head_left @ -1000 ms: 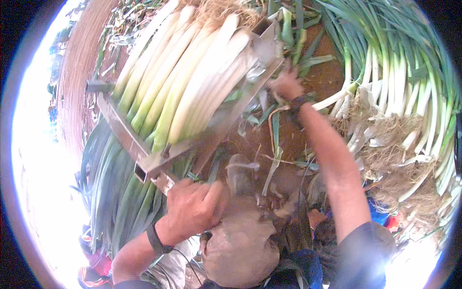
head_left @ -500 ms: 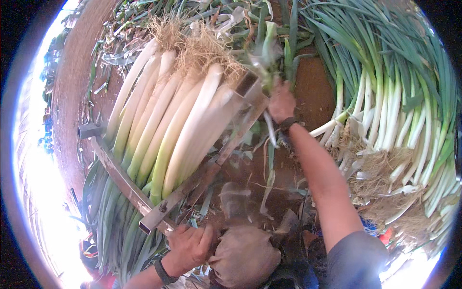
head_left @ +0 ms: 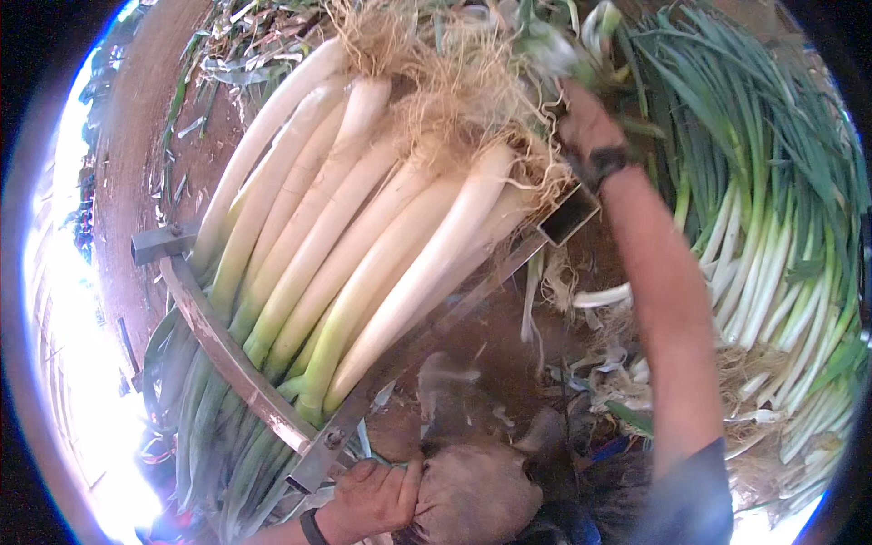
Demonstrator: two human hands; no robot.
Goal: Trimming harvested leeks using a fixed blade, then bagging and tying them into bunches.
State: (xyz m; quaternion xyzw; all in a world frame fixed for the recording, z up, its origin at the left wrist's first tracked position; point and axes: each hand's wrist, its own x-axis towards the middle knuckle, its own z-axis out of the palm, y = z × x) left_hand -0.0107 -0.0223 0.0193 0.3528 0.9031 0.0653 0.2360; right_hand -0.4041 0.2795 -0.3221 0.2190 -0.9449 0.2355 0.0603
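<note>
Left hand (head_left: pixel 368 498) clamped on the metal frame's (head_left: pixel 238 363) near corner - steadying the leeks (head_left: pixel 363 245); right hand (head_left: pixel 590 123) beyond its far end, grip unclear.

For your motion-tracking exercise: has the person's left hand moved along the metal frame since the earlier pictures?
Yes. The left hand has slid down, away from the leeks, toward the near corner of the metal frame, and now sits just below that corner.

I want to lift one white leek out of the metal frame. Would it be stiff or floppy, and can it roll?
The leeks have thick white stalks, so that part is probably stiff and fairly heavy. The long green leaves hang below the metal frame and likely flop. Being round, a stalk could roll, though the tangled roots may snag neighbours.
</note>
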